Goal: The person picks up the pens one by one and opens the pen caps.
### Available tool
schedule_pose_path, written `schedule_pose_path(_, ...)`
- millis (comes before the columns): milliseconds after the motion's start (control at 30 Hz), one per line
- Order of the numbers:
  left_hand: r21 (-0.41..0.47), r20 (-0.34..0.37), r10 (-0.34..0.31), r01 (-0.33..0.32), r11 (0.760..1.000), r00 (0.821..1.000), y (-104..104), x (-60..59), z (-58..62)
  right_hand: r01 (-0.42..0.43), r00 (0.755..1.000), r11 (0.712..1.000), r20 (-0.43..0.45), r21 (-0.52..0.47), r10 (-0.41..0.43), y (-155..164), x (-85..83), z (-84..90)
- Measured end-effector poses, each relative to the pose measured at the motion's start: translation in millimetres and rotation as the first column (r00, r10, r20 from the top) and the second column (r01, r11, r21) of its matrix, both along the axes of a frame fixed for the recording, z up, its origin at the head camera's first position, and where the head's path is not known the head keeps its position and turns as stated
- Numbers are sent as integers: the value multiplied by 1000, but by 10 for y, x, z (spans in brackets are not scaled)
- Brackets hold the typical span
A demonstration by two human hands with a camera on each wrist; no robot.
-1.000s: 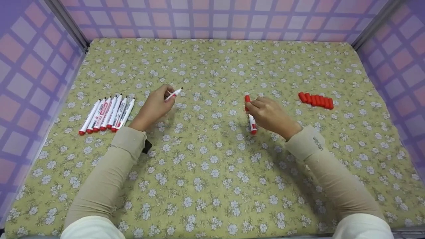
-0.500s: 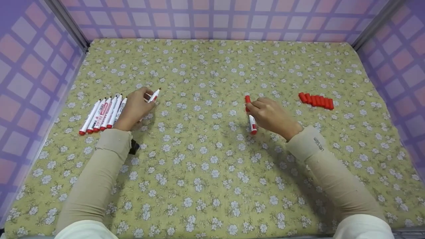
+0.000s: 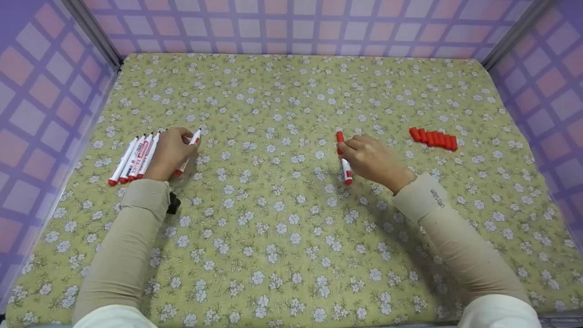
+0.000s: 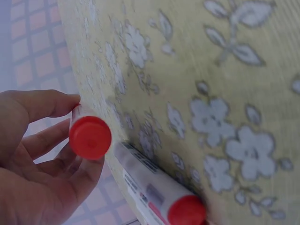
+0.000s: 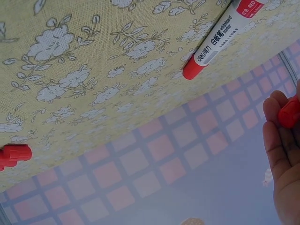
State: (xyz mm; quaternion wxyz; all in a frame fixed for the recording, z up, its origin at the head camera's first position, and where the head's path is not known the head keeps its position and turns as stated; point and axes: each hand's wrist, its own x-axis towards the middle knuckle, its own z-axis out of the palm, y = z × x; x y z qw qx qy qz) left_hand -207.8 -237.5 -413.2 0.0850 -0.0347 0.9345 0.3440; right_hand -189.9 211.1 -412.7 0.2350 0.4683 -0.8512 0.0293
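Note:
My left hand point(image 3: 168, 148) grips an uncapped whiteboard marker point(image 3: 195, 136) at the right side of a row of white markers point(image 3: 130, 159). In the left wrist view its red end point(image 4: 90, 137) faces the camera between thumb and fingers, beside another marker point(image 4: 152, 185) on the cloth. The row's markers lie side by side, dark tips away from me. Right of centre, my right hand point(image 3: 366, 157) pinches a red marker cap point(image 5: 290, 112). Partly hidden under that hand lies a white-and-red whiteboard marker point(image 3: 346, 171); the right wrist view shows its printed barrel point(image 5: 218, 40).
A row of red caps point(image 3: 435, 138) lies on the right of the floral tablecloth point(image 3: 273, 228). Checked purple-and-pink panels point(image 3: 291, 27) close off the back and both sides of the table.
My left hand has carried the uncapped marker leftward to the row, lowering it beside the others and covering part of them. My right hand has stayed in place.

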Motion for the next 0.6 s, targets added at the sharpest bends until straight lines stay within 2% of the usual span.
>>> schedule_pose_path(300, -33, 16, 43, -43, 999, 999, -77, 24, -28, -6, 1000, 1000, 11, 13, 6, -5, 9, 11)
schedule_pose_path(600, -125, -35, 43, -47, 991, 998, -108, 28, -67, -18, 999, 1000, 36, -5, 18, 3, 8, 2)
